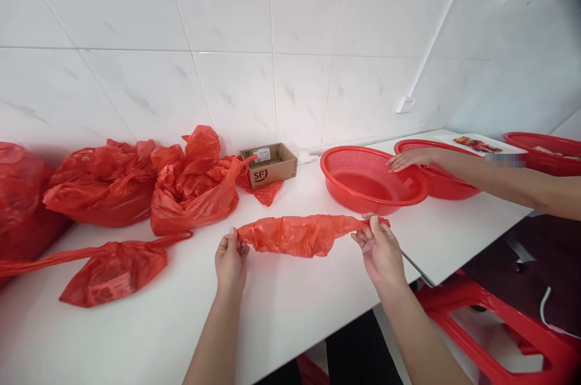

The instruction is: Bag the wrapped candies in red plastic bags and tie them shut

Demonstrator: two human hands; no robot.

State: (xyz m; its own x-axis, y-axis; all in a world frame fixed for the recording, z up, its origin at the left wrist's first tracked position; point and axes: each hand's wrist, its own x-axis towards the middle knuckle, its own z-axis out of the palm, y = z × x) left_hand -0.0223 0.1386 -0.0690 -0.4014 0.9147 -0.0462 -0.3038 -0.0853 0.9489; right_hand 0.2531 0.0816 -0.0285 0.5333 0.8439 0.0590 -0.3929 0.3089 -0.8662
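Observation:
A red plastic bag (pixel 295 236) is stretched out sideways above the white table, gathered thin toward both ends. My left hand (pixel 230 261) pinches its left end. At the other end, my right hand (pixel 379 249) grips the twisted red plastic, and a short piece sticks out past the fingers. Whether anything lies inside the bag, I cannot tell. Beyond my right hand stands a red plastic basket (pixel 338 187) with perforated sides. To the left of my left hand lies another red bag (pixel 113 276) with a boxy shape showing through and its handles drawn out.
Stuffed red bags (pixel 195 191) line the wall side at left. An open cardboard box (pixel 272 170) stands behind my hands. Another person's hand (pixel 411 158) reaches over the baskets from the right. A red stool (pixel 494 318) stands below the table (pixel 290 318) at lower right.

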